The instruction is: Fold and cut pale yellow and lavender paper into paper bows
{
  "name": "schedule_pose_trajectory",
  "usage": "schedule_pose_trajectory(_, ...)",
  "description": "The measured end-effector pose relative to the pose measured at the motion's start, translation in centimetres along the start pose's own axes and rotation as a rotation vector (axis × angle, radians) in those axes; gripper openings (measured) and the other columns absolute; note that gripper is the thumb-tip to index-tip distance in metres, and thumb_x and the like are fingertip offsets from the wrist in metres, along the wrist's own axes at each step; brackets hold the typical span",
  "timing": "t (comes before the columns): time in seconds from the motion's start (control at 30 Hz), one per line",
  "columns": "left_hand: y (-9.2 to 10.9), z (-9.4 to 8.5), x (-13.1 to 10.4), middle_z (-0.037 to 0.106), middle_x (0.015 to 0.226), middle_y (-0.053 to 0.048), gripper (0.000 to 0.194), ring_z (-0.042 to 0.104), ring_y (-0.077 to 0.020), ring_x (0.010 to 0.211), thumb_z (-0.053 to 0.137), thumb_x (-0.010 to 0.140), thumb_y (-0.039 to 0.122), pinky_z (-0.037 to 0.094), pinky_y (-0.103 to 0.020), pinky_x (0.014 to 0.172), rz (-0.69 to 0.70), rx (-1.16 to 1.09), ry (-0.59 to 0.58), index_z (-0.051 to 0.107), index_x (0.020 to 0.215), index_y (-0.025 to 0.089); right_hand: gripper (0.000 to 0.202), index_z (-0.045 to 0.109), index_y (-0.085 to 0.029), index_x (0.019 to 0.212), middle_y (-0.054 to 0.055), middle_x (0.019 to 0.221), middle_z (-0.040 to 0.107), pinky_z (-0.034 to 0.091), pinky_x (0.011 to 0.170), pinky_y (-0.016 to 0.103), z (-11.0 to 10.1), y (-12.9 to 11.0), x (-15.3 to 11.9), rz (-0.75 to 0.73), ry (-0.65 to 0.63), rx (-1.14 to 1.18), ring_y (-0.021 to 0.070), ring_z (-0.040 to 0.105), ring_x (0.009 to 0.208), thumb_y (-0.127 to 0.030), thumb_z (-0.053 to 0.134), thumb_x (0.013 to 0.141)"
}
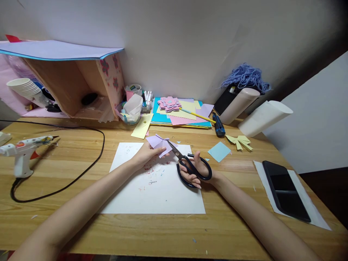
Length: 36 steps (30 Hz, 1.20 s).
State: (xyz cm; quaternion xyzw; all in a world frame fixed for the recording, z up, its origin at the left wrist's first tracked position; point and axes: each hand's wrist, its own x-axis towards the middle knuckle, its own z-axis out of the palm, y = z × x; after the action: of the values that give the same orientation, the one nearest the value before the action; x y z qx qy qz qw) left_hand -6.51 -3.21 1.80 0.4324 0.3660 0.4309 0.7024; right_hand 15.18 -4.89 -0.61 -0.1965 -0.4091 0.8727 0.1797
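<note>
My left hand (146,154) pinches a piece of light purple paper (159,142) between thumb and fingers, above a large white sheet (130,201). In my right hand (196,168) is a pair of black-handled scissors (181,159), with fingers through the loops. The scissor blades point up and left and meet the purple paper at its right part; how far they cut into it I cannot tell. The white sheet bears small coloured marks. A light blue paper square (219,151) lies to the right of the scissors, with small blue scraps near it.
On the left lies a hot glue gun (24,150) with a looping black cord (92,170). Behind stand a cardboard box (108,85) and a stack of coloured papers (160,117) with a pink paper flower (169,104). At right are a blue cutter (218,125), yellow paper bow (239,141) and phone (285,190).
</note>
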Motion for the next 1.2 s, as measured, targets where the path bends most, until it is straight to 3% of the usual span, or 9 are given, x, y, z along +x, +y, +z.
schedule_pose_trajectory(0.33,-0.1,-0.3,0.1,0.069,0.089,-0.010,0.045,0.064,-0.0174,0.072,0.072,0.069,0.026,0.050,-0.028,0.068,0.011,0.041,-0.023,0.059,0.109,0.012,0.070,0.041,-0.018,0.070,-0.010,0.040,0.039,0.036,0.021,0.015,-0.9,0.5,0.0,0.003,-0.063,0.022,0.0030,0.031,0.021,-0.085,0.022,0.065)
schedule_pose_trajectory(0.73,0.3,-0.8,0.1,0.066,0.085,-0.009,0.038,0.062,-0.0159,0.070,0.071,0.070,0.026,0.050,-0.031,0.071,-0.055,0.020,-0.081,0.061,0.104,0.011,0.071,0.039,-0.019,0.068,-0.011,0.038,0.041,0.036,0.019,0.017,-1.6,0.7,0.2,0.072,-0.076,0.010,0.0052,0.035,0.020,-0.088,0.031,0.057)
schedule_pose_trajectory(1.07,0.3,-1.0,0.2,0.068,0.091,-0.011,0.034,0.064,-0.0146,0.073,0.070,0.072,0.024,0.053,-0.025,0.070,-0.119,-0.034,-0.044,0.061,0.102,0.010,0.071,0.039,-0.019,0.071,-0.011,0.040,0.038,0.034,0.021,0.017,-0.7,0.3,-0.1,-0.002,-0.071,-0.068,0.0043,0.030,0.023,-0.088,0.027,0.059)
schedule_pose_trajectory(1.2,0.3,-1.3,0.5,0.066,0.085,-0.007,0.024,0.060,-0.0078,0.061,0.068,0.072,0.022,0.050,-0.017,0.060,-0.123,-0.091,0.004,0.063,0.093,0.010,0.075,0.039,-0.019,0.074,-0.009,0.047,0.041,0.038,0.026,0.021,-0.2,0.3,-0.5,-0.018,-0.102,-0.107,0.0059,0.033,0.029,-0.089,0.019,0.057)
